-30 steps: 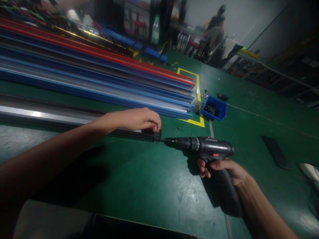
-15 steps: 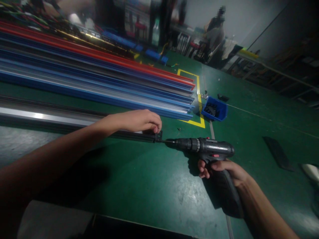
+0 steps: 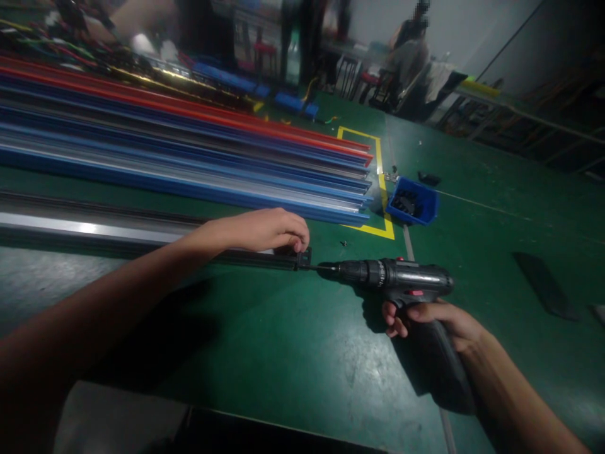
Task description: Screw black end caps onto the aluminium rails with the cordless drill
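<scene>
In the head view, my right hand (image 3: 439,321) is wrapped round the grip of a black cordless drill (image 3: 406,277). Its long thin bit points left and meets a small black end bracket (image 3: 305,257) at the tip of a dark metal profile (image 3: 265,259). Over that end lies my left hand (image 3: 276,230), fingers curled down and closed on the bracket. The left forearm crosses the profile and hides part of it. Whether a screw sits at the bit's tip is too small to tell.
Behind lie long blue profiles (image 3: 307,211) and red profiles (image 3: 331,140) inside yellow tape. A blue bin (image 3: 416,202) holding black parts stands to their right. A tiny part (image 3: 344,243) and a dark flat piece (image 3: 543,284) lie on the green surface. People are in the background.
The whole scene has shifted slightly rightward in view. Both hands, the drill and the bracket keep nearly the same places relative to each other.
</scene>
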Available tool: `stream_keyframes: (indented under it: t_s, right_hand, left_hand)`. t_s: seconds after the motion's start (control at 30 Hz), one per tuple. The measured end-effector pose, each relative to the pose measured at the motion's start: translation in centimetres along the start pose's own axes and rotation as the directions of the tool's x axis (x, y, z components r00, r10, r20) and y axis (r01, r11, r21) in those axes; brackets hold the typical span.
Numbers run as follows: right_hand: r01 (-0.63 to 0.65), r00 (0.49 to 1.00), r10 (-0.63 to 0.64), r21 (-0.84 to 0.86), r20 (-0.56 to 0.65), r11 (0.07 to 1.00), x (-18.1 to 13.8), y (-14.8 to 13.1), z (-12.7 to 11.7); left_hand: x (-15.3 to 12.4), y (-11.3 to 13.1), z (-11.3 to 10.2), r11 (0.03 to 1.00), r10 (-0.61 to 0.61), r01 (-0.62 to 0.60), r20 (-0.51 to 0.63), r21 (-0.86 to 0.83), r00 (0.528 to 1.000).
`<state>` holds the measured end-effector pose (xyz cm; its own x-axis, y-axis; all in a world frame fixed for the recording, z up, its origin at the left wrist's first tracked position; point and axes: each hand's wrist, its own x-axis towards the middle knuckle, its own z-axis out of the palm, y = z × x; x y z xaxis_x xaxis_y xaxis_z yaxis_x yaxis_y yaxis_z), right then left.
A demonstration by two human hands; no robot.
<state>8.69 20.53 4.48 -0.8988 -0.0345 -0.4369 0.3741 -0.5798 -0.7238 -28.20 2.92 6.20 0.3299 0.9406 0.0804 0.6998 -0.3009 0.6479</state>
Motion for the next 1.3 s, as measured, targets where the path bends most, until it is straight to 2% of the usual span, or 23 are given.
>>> stream_keyframes:
  t_s: [0.43,0.73,1.03,1.3]
  right_hand:
    - [0.001,0.999,0.000,0.034,-0.041,0.999,-0.18,0.28,-0.15]
    - [0.035,0.999,-0.035,-0.004,-0.004,0.999,-0.12,0.43,-0.61]
    - [0.024,0.999,-0.024,0.000,-0.024,1.000,-0.16,0.34,-0.40]
    - [0.085,0.996,-0.086,-0.017,-0.019,0.996,0.08,0.41,-0.06]
  left_hand:
    - [0.02,0.37,-0.14,0.999,-0.038,0.038,-0.004,-0.007,0.999]
    - [0.02,0.65,-0.17,0.999,-0.044,0.044,-0.005,0.011,0.999]
    - [0.00,0.66,-0.12,0.999,-0.046,0.046,-0.016,0.008,0.999]
    - [0.00,0.50,-0.09,0.999,-0.045,0.045,-0.013,0.002,0.999]
